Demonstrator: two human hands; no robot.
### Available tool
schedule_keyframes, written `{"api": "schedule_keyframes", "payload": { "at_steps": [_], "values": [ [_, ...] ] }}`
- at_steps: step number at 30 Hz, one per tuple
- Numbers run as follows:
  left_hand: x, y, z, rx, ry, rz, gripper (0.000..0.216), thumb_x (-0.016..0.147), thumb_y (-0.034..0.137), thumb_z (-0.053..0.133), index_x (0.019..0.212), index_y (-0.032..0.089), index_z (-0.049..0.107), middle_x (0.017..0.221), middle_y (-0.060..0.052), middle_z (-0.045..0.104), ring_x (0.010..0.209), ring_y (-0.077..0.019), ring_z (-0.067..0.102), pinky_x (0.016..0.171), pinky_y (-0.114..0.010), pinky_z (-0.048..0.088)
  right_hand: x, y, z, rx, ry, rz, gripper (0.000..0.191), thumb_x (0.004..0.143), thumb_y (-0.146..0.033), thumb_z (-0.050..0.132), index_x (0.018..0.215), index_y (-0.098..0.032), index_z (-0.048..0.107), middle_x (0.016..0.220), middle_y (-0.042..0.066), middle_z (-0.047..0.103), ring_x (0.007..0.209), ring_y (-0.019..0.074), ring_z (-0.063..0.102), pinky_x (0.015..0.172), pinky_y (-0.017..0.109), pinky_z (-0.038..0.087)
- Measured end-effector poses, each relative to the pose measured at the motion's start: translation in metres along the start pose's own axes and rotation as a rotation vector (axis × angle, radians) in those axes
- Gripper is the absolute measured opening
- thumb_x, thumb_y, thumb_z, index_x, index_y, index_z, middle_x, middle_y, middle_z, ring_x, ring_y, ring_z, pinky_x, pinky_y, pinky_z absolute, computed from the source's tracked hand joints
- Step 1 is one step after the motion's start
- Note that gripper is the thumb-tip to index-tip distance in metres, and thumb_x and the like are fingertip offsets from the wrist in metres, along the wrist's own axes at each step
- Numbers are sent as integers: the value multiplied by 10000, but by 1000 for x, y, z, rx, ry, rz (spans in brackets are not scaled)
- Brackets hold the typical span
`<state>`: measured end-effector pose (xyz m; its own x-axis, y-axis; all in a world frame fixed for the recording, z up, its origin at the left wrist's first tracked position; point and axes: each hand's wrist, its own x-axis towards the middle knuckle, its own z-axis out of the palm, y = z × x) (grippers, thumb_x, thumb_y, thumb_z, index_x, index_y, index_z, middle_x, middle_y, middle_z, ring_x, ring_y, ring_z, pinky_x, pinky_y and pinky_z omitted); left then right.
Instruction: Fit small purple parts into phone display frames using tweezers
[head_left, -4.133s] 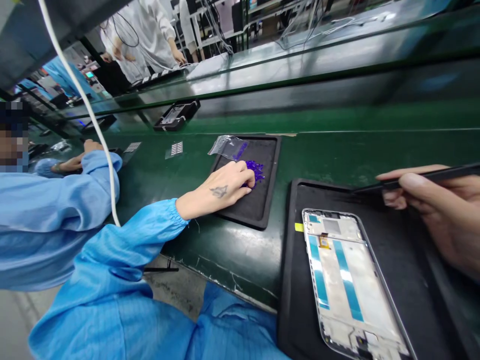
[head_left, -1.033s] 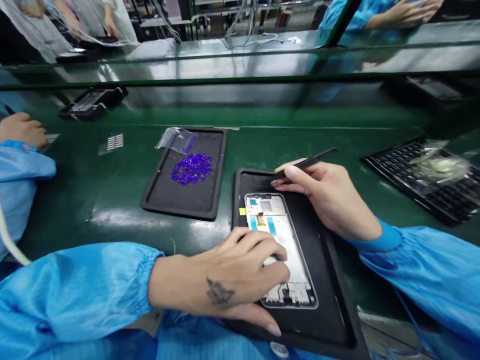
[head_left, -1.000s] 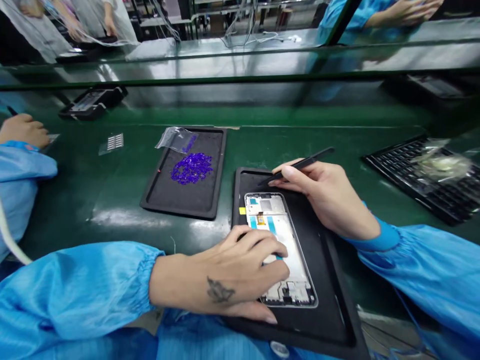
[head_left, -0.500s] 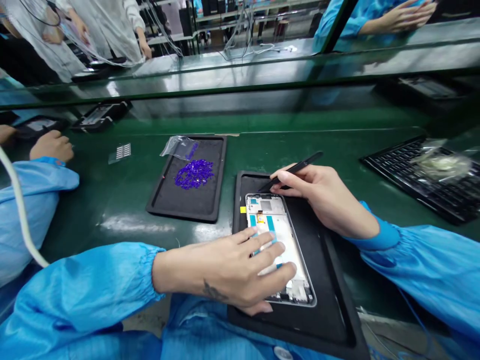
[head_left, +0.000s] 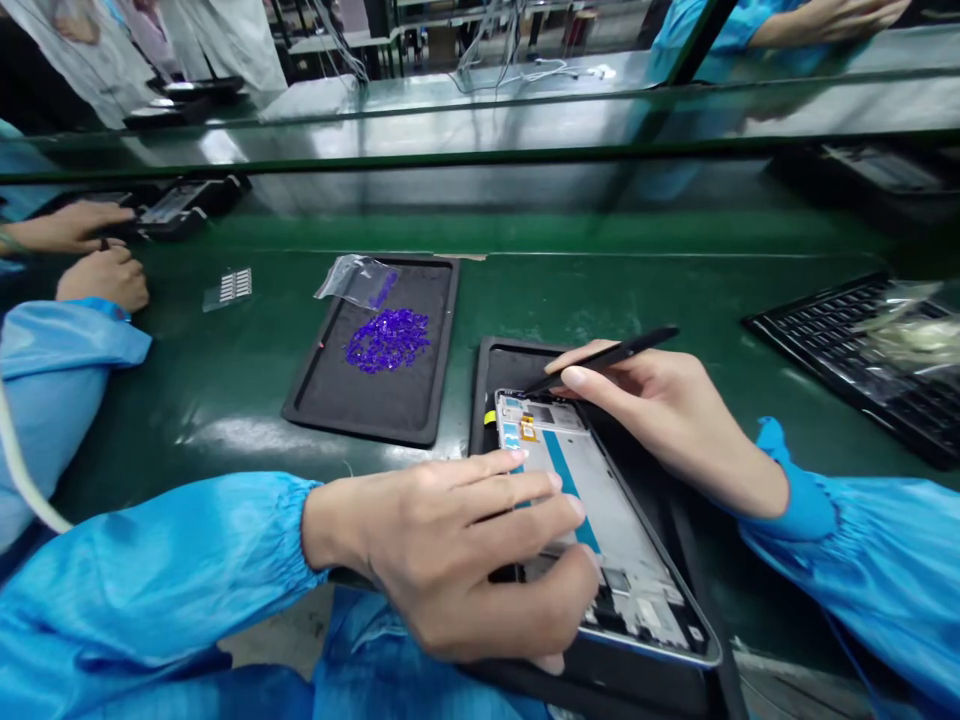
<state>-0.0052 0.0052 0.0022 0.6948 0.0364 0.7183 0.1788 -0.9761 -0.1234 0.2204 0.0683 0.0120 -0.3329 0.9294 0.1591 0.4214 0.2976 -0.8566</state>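
Note:
A silver phone frame (head_left: 615, 540) with blue strips lies in a black tray (head_left: 517, 365) at the table's near edge. My left hand (head_left: 480, 550) grips the frame's left side, fingers over it and thumb beneath, and the frame is tilted up off the tray. My right hand (head_left: 660, 410) holds black tweezers (head_left: 607, 357) in a pinch, their tip touching the frame's top corner by a small orange part (head_left: 528, 430).
A second black tray (head_left: 337, 400) with a heap of small purple pieces (head_left: 388, 339) and a clear bag (head_left: 358, 279) lies to the left. A co-worker's hands (head_left: 101, 275) work at far left. A black grid tray (head_left: 847, 350) sits right. Small label sheet (head_left: 227, 287) on the green belt.
My left hand went from the purple pieces to the phone frame, then closed round its side and raised it. The tweezers' tip stayed by the frame's top.

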Motion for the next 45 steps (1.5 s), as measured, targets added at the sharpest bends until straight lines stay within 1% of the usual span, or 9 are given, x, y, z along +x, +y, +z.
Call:
{"api": "schedule_keyframes", "payload": {
  "at_steps": [7,11,19,23,27,31,36,41,45],
  "values": [
    [-5,5,2,11,-5,-7,313,976,330,469,972,144,721,1041,-121,749,1003,-252,728,951,-400,621,-1,-2,1,-66,-22,-9,304,904,-467,644,908,-185,757,981,57,770,899,216,691,832,324,524],
    [-6,5,2,31,-30,4,282,959,269,481,958,149,736,1049,-103,756,1016,-239,725,961,-376,616,-1,1,1,-82,-12,-28,260,905,-454,640,889,-225,761,978,50,771,883,233,699,815,359,543],
    [-10,7,6,14,-1,16,311,974,321,485,1007,126,726,1089,-144,729,1034,-273,715,974,-421,607,-3,2,1,-160,-22,-137,203,909,-416,637,934,-264,769,999,37,765,873,227,707,795,354,564],
    [-10,7,7,30,9,14,311,980,343,490,997,138,724,1077,-144,724,1030,-270,714,972,-423,607,-2,0,0,-104,-47,-97,213,909,-414,635,957,-258,771,1014,35,770,875,220,712,774,342,577],
    [-8,8,6,35,3,-6,251,952,267,524,939,134,737,1056,-134,738,1027,-258,714,991,-397,600,-1,-1,0,-80,-67,-53,211,911,-405,633,930,-254,780,1047,32,770,911,222,717,788,338,576],
    [-8,9,6,17,-15,-16,242,957,257,530,944,129,734,1064,-141,741,1033,-265,717,998,-407,596,-3,1,1,-154,-66,-68,234,924,-408,613,939,-250,785,1063,36,772,913,232,719,764,344,566],
    [-9,10,7,12,-18,-23,304,996,337,495,948,152,732,1100,-139,736,1059,-276,711,979,-448,609,-6,1,2,-196,-38,-70,246,931,-423,608,945,-256,788,1072,30,771,913,228,723,763,336,562],
    [-9,10,7,38,-15,-25,339,983,394,509,938,156,746,1091,-126,743,1051,-263,707,997,-426,601,-6,0,3,-210,-40,-85,235,928,-415,606,954,-260,781,1059,30,773,917,236,721,786,363,564],
    [-9,11,8,41,-4,-37,267,950,332,538,953,169,749,1100,-102,744,1053,-255,701,996,-406,597,-6,-1,3,-201,-29,-94,226,928,-398,604,935,-256,780,1046,34,773,894,231,719,770,361,562]
  ]
}}
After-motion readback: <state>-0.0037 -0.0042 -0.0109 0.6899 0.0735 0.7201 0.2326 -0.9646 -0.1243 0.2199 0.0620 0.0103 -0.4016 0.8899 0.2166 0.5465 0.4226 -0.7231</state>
